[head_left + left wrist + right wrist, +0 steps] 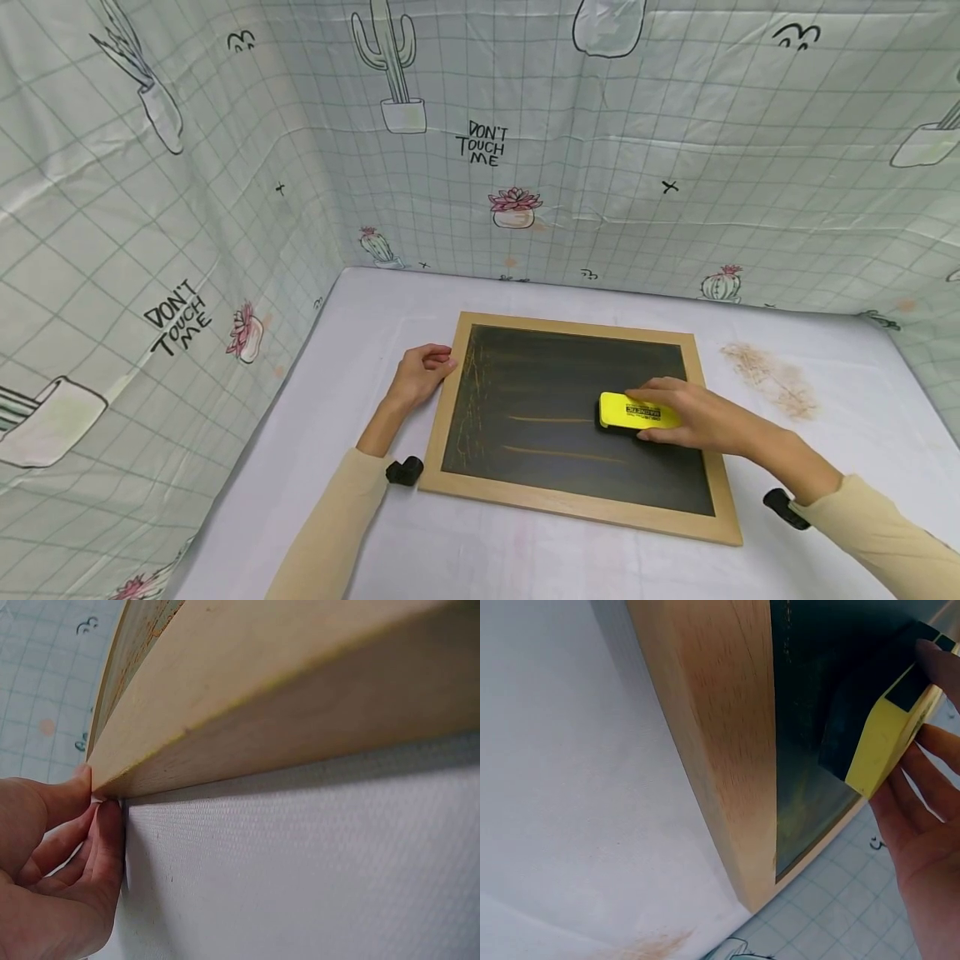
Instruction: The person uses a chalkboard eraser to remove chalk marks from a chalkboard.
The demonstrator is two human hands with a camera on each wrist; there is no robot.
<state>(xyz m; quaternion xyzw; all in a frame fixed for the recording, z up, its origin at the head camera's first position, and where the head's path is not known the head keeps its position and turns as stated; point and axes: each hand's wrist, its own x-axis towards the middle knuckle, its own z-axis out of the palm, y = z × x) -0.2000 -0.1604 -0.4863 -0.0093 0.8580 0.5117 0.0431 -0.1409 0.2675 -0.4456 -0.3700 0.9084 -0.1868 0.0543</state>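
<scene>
A person's right hand gripped a yellow eraser, fingers curled over its top, and held its dark felt flat against the right half of a wood-framed chalkboard. The board lay flat on a white table, its long sides running left to right before the person. The right wrist view showed the eraser's yellow body pinched between thumb and fingers, the felt pad down on the slate, a hold that seemed meant to keep the pad square to the surface. The left hand sat at the frame's upper left corner, fingers loosely curled with their tips touching the wood; the left wrist view showed the fingertips set against the corner's underside edge, apparently to brace the board against sliding. Orange chalk streaks remained down the left of the slate, with two thin horizontal lines across the middle. A brownish smudge marked the table cloth just right of the frame, and a cactus-print sheet enclosed the table on three sides
</scene>
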